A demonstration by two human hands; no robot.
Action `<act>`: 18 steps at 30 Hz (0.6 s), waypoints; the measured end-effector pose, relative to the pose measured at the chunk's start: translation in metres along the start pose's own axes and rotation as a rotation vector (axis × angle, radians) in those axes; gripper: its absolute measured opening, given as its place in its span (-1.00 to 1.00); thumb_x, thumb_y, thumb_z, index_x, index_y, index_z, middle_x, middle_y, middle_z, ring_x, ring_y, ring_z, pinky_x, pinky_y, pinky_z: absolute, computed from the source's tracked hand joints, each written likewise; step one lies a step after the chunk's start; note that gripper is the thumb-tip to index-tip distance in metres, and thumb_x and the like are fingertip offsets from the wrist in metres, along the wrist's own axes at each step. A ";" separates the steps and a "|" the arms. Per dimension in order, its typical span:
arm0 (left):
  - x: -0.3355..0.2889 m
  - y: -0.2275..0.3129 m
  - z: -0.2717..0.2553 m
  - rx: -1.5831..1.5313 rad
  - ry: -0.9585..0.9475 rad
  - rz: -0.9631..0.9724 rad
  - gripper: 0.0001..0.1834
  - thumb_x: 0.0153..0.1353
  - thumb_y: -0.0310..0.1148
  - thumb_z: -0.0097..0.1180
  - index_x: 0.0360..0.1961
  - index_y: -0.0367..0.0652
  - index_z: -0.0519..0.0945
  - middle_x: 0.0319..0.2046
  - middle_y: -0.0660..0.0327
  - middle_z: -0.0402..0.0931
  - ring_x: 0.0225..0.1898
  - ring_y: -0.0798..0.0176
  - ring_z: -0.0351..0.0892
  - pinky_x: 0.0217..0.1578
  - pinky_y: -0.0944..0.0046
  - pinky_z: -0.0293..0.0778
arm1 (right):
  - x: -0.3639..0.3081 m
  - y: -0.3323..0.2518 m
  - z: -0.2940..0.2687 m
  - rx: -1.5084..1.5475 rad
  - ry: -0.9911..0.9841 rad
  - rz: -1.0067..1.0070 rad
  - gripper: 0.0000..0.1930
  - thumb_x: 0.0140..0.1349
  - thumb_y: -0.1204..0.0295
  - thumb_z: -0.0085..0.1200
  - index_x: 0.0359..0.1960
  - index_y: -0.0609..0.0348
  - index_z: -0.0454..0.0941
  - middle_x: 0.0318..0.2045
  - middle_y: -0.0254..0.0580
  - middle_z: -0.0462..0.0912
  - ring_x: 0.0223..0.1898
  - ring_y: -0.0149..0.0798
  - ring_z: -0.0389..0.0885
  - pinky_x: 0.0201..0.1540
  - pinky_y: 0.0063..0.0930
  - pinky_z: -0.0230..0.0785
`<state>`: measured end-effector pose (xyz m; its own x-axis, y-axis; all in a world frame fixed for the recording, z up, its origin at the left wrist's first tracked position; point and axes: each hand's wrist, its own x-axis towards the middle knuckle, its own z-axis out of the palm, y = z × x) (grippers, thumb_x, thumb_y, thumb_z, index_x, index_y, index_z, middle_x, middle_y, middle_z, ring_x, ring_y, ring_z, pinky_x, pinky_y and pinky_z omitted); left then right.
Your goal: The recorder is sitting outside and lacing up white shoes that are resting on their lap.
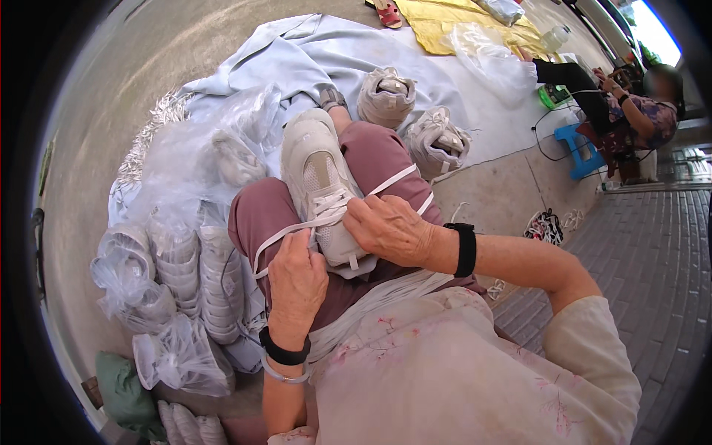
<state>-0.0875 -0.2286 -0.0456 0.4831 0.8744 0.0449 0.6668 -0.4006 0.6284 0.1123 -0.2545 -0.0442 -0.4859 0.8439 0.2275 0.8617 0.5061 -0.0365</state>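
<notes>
A pale beige sneaker [319, 170] rests on my lap, its toe pointing away from me and its heel pull tab toward my body. White shoelace [326, 208] crosses its upper, and long loose ends loop out over both thighs. My right hand [393, 230] bends over the ankle opening, fingertips pinched on the lace. On the near left side, my left hand [297, 278] has its fingers closed at the shoe's edge by the lace; its exact grip is partly hidden. A bundle of white laces [378, 308] lies across my lap.
Two more beige sneakers [386, 96] stand on the pale cloth [297, 52] ahead. Several stacked shoes in clear plastic bags [178, 274] are at left, near a green bag [126, 393]. Another person [630, 111] sits at far right beside a blue stool [578, 152].
</notes>
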 end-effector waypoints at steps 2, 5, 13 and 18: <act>-0.001 -0.001 0.003 -0.034 0.003 0.028 -0.65 0.05 -0.56 0.00 -0.08 -0.36 0.46 -0.27 -0.12 0.47 -0.28 -0.25 0.52 -0.28 -0.07 0.46 | -0.002 0.002 0.002 0.058 -0.005 -0.004 -0.81 -0.09 0.40 0.11 -0.41 0.18 0.46 -0.47 -0.23 0.37 -0.46 -0.25 0.52 -0.52 -0.40 0.35; -0.001 -0.001 0.004 -0.062 0.019 0.012 -0.65 0.05 -0.55 0.00 -0.07 -0.36 0.46 -0.28 -0.13 0.47 -0.28 -0.26 0.51 -0.28 -0.07 0.45 | 0.008 -0.007 -0.018 0.330 0.011 0.041 -0.81 -0.01 0.47 0.12 -0.36 0.22 0.41 -0.45 -0.15 0.37 -0.43 -0.12 0.54 -0.48 -0.31 0.40; -0.004 0.002 0.001 -0.312 0.013 -0.181 -0.72 0.07 -0.62 0.02 -0.13 -0.31 0.41 -0.33 -0.15 0.51 -0.31 -0.22 0.53 -0.29 0.00 0.45 | 0.000 -0.041 -0.019 0.755 -0.151 0.183 -0.81 0.19 0.49 0.08 -0.23 0.21 0.33 -0.36 -0.09 0.40 -0.42 -0.04 0.53 -0.49 -0.24 0.42; 0.001 -0.001 0.001 -0.323 0.017 -0.178 -0.75 0.05 -0.63 0.00 -0.20 -0.29 0.39 -0.35 -0.12 0.50 -0.33 -0.21 0.53 -0.30 0.01 0.43 | 0.005 -0.039 -0.006 0.535 -0.136 0.286 -0.80 0.18 0.46 0.08 -0.25 0.21 0.32 -0.37 -0.09 0.43 -0.44 -0.04 0.56 -0.52 -0.22 0.41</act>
<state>-0.0867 -0.2278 -0.0469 0.3641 0.9282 -0.0765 0.5252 -0.1368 0.8399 0.0765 -0.2711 -0.0360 -0.2907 0.9567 0.0121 0.7851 0.2458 -0.5686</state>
